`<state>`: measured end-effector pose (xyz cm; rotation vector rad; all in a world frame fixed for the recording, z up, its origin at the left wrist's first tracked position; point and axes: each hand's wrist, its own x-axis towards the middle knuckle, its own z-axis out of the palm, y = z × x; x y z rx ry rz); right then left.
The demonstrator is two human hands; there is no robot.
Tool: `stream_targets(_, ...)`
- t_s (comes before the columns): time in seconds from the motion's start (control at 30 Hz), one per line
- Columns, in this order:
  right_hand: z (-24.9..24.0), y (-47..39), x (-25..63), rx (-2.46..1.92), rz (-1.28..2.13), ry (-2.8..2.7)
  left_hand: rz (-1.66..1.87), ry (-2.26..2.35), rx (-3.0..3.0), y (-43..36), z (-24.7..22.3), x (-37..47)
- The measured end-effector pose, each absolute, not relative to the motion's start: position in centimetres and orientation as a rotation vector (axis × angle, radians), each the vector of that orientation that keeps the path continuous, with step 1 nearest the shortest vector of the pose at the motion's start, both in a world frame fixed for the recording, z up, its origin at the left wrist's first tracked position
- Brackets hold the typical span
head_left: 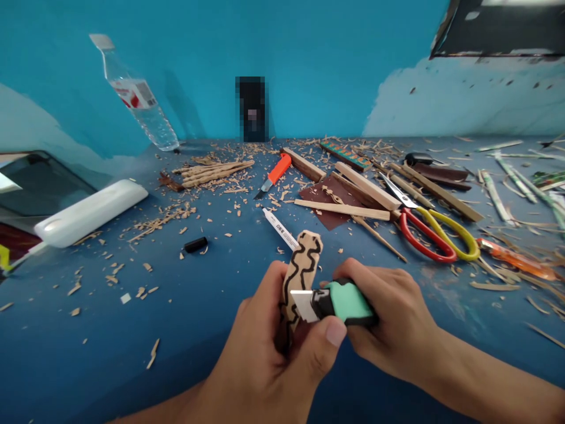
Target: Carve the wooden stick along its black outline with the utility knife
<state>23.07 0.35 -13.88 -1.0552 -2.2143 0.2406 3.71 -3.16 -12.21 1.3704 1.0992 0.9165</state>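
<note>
My left hand [265, 347] is wrapped round a piece of wood [304, 259] marked with wavy black lines, its rounded end pointing up and away from me. In my right hand [392, 306] is a utility knife [351, 301] with a green and black handle. Its blade [303, 304] lies across the wood's marked face, pointing left. My left thumb rests close by the knife's front end. Just beyond the wood, a white marker [280, 228] lies on the blue table, partly hidden by it. The marker's black cap [195, 244] lies to the left.
An orange utility knife [276, 174], thin carved sticks [216, 174] and wood strips [342, 209] lie ahead. Scissors [428, 229] with red and yellow handles are at right, near an orange-handled tool [521, 259]. A water bottle [136, 97] stands far left. Wood shavings litter the table.
</note>
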Motion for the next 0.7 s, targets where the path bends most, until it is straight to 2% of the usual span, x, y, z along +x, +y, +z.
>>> stream_targets(0.2, -13.72, 0.45, 23.16, -1.049, 0.257, -2.223, 0.984, 1.231, 1.341, -3.47, -12.15, 4.18)
stream_targets(0.7, -14.14, 0.14, 23.42, -1.034, 0.319, -2.219, 0.924, 1.156, 1.350, -3.29, -11.68, 3.93)
